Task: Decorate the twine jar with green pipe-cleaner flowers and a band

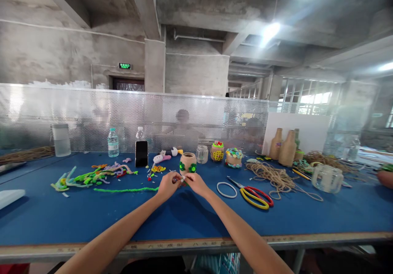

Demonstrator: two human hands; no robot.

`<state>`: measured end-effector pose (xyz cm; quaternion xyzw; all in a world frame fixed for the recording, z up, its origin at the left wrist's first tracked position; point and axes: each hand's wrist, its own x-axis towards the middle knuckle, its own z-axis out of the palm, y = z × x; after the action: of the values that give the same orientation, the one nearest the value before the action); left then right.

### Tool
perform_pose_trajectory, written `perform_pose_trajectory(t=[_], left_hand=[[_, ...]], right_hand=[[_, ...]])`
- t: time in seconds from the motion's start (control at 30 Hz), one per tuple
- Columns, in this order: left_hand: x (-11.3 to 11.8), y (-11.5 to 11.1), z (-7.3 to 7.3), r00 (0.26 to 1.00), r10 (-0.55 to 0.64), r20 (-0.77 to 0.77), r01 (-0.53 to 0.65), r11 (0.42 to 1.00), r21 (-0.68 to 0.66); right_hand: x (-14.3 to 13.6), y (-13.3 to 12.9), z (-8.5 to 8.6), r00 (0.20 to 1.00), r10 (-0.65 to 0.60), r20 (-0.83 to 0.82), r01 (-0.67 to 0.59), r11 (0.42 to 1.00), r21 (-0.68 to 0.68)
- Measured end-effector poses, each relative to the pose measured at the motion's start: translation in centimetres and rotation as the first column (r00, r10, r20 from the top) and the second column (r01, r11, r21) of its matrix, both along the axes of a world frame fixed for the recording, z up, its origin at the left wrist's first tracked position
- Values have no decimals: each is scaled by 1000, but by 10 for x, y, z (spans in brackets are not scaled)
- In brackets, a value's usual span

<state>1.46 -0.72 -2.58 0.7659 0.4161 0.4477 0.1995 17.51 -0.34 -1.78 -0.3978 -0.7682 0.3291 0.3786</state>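
Observation:
Close together at the table's middle, my left hand (168,184) and my right hand (195,183) are both closed in a pinch, fingertips meeting. A long green pipe cleaner (127,190) stretches leftward along the table from my left hand, and its end vanishes behind those fingers. What lies between my right fingertips is too small to make out. Just behind the hands stands a twine-wrapped jar (188,159), open at the top, with dark green pipe-cleaner shapes (192,168) on its front. My hands hide its lower part.
Scissors (254,196) and a white ring (226,190) lie right of my hands, near loose twine (273,175). Leftward are a pile of pipe cleaners (95,175) and a phone (141,154). Decorated jars (217,152), a glass jar (327,179) and wrapped bottles (287,149) stand around.

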Motion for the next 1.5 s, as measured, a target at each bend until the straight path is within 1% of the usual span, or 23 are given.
perform_pose_trajectory(t=[0.23,0.53,0.73,0.83,0.93,1.0,1.1,1.13,1.2,1.27,1.33,1.43,1.5], left_hand=[[2,-4,3,999,-20,29,21,999,-38],[1,-6,6,998,-43,35,44,999,-23],[0,-6,3,999,-50,16,50,999,-15],[-2,-3,4,997,-78,-10,78,997,-29],[-9,1,8,986,-150,-76,145,987,-68],[-16,2,12,956,-250,-153,234,965,-117],[-26,1,18,861,-429,-273,382,900,-208],[-28,0,20,830,-468,-302,414,881,-227],[-28,-1,21,791,-505,-346,446,863,-238],[-26,-2,20,779,-499,-380,447,866,-222],[-23,-1,17,783,-465,-413,427,885,-185],[-20,0,12,809,-374,-453,369,924,-104],[-20,0,11,833,-303,-464,319,947,-47]], right_hand=[[-2,1,-1,1000,0,-24,-1,998,-64],[-1,-5,2,997,-12,-80,2,992,-129],[-1,-7,3,997,-45,-64,34,987,-155],[0,-5,3,997,-66,-41,59,985,-160],[2,0,2,992,-125,-15,121,980,-160],[4,3,1,983,-183,6,182,971,-156],[6,5,1,966,-252,52,257,954,-152],[7,5,1,962,-263,74,271,951,-151],[7,4,1,955,-266,129,284,946,-153],[6,1,1,947,-256,193,286,947,-147],[5,-1,2,934,-248,256,283,952,-112],[9,-5,5,909,-221,353,251,967,-40],[16,-8,10,890,-164,426,197,980,-33]])
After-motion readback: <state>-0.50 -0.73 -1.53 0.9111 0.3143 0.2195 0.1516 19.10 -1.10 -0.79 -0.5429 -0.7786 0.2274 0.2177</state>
